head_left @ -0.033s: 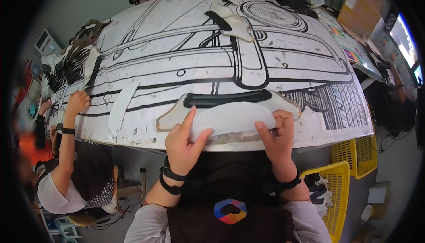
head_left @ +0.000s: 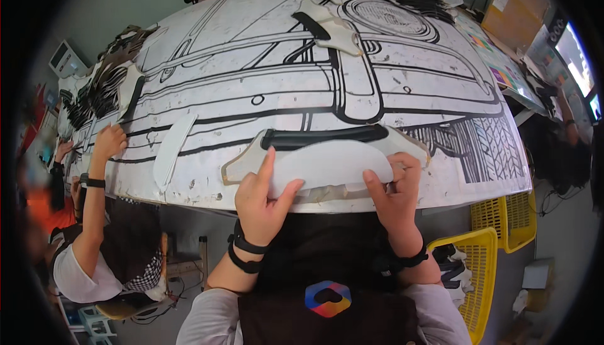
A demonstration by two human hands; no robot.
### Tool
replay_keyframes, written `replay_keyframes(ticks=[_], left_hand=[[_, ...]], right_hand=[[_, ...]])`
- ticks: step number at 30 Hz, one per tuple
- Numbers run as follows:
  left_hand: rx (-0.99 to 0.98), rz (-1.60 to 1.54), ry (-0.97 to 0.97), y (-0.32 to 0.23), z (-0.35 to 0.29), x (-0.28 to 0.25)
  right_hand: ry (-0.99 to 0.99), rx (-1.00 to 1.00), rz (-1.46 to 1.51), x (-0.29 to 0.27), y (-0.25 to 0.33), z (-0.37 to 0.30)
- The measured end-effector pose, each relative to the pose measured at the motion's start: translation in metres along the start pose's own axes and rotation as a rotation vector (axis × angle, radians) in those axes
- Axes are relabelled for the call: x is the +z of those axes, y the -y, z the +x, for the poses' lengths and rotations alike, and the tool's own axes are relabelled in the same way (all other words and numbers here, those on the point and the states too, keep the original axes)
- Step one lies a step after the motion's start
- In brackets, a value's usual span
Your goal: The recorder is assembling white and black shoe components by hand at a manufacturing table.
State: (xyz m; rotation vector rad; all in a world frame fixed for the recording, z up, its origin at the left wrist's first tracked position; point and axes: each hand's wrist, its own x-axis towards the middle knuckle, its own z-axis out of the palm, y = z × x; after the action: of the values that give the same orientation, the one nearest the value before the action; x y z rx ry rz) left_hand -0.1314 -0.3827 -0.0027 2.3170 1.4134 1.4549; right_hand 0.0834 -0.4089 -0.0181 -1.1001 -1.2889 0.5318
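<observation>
Both my hands hold a white half-moon-shaped piece point(head_left: 333, 164) at the table's near edge. My left hand point(head_left: 261, 203) has its thumb on the piece's lower left edge; its index finger points up along the left end. At the right end, my right hand point(head_left: 397, 188) grips it with the thumb in front and the fingers curled. Behind it, partly covered, lies a wide pale panel point(head_left: 248, 159) with flared ends and a padded black strip point(head_left: 324, 136) along its top. Below the white piece, a strip of translucent material point(head_left: 327, 192) shows.
White curved pieces point(head_left: 173, 153) lie to the left, near a co-worker's hand point(head_left: 110, 142). Another black-and-pale panel point(head_left: 324, 30) lies farther back. Dark pieces are piled at far left point(head_left: 104, 87) and far right point(head_left: 415, 0). A yellow basket point(head_left: 481, 269) stands below right.
The white piece's upper edge sits slightly higher, nearer the black strip. My hands keep their hold with only small shifts.
</observation>
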Motion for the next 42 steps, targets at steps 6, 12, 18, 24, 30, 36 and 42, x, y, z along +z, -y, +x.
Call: replay_keyframes(ticks=[6, 12, 18, 24, 30, 36, 42], left_hand=[[-0.017, -0.095, -0.127, 0.013, -0.001, 0.013], [0.096, -0.076, -0.062, 0.013, -0.004, 0.015], [-0.087, -0.186, -0.031, 0.021, -0.013, 0.011], [-0.071, -0.258, -0.089, 0.014, -0.005, 0.016], [0.055, -0.089, 0.038, 0.014, 0.002, 0.009], [0.071, -0.100, 0.035, 0.015, 0.002, 0.008], [0.058, -0.112, 0.040, 0.016, 0.001, 0.008]], right_hand=[[0.022, -0.265, -0.380, 0.001, -0.002, 0.008], [0.029, -0.015, -0.119, 0.001, -0.008, 0.005], [0.068, -0.019, -0.208, 0.003, -0.002, 0.008], [0.056, -0.083, -0.181, 0.005, -0.003, 0.008], [0.107, -0.084, -0.157, 0.001, -0.011, 0.004], [0.159, 0.032, -0.149, 0.000, -0.003, -0.001], [0.169, -0.073, -0.224, 0.000, -0.002, 0.003]])
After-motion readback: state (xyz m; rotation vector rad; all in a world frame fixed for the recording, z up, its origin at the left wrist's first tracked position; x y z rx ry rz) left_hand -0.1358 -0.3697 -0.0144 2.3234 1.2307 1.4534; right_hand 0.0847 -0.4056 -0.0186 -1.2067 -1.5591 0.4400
